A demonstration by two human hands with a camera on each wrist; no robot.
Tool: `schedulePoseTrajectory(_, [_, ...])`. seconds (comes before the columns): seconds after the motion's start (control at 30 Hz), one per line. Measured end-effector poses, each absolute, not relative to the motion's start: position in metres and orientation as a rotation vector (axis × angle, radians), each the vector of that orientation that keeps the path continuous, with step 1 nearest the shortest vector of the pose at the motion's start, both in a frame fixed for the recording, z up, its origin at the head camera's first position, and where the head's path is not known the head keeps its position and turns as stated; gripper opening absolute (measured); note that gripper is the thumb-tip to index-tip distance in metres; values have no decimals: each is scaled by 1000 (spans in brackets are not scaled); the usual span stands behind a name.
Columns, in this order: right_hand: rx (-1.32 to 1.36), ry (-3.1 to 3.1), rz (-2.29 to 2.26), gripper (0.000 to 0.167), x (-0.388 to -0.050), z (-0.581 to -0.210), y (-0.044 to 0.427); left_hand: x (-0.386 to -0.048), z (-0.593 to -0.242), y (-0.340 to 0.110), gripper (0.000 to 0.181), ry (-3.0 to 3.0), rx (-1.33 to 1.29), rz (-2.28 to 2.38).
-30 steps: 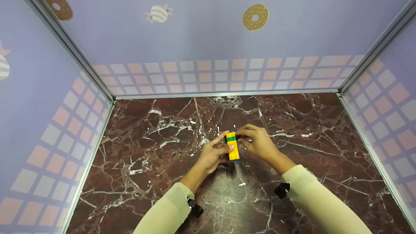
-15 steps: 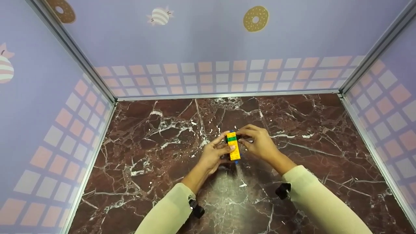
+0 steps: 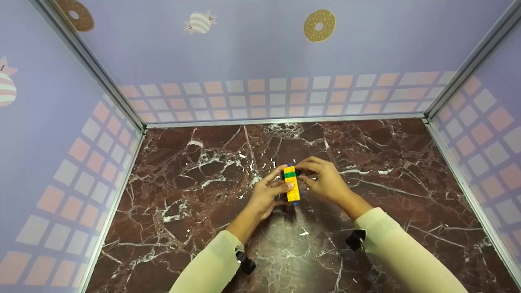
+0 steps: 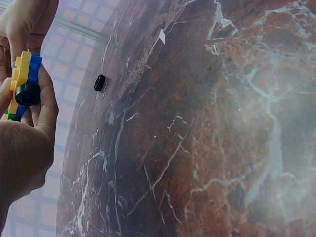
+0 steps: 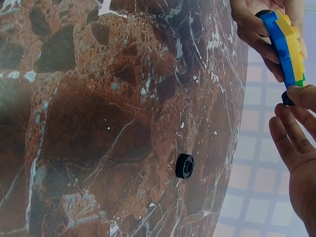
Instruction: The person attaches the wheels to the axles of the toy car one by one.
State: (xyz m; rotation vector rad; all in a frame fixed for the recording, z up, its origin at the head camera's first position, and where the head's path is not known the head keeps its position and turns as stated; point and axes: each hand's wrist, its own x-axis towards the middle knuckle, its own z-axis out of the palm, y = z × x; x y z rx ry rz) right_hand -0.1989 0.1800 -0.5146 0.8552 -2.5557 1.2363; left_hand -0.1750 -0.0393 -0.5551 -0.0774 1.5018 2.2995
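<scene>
My left hand [image 3: 264, 196] grips a toy car [image 3: 293, 194] of building blocks, yellow and green on top with a blue base. Its thumb lies on the yellow studs. Against the car's far right side, my right hand [image 3: 325, 181] pinches a small black wheel [image 5: 287, 98] between thumb and fingers. Whether that wheel is seated on its axle cannot be made out. Another black wheel [image 4: 27, 94] sits on the car's side in the left wrist view. A loose black wheel [image 5: 184, 166] lies on the tabletop, visible only in the wrist views.
The dark red marble-patterned tabletop [image 3: 195, 228] reaches a metal-edged back wall [image 3: 260, 49] with printed squares. Side walls [image 3: 49, 134] close it in at left and right. A black wrist device [image 3: 245, 262] is strapped to each sleeve.
</scene>
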Motion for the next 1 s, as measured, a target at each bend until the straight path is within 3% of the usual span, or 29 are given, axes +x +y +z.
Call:
schedulePoseTrajectory(0.27, [856, -2586, 1191, 42, -201, -517, 186, -175, -553, -42, 71, 1496, -98, 2309])
schedulePoseTrajectory(1.0, [835, -2739, 814, 35, -208, -548, 222, -175, -553, -47, 71, 1498, -83, 2332])
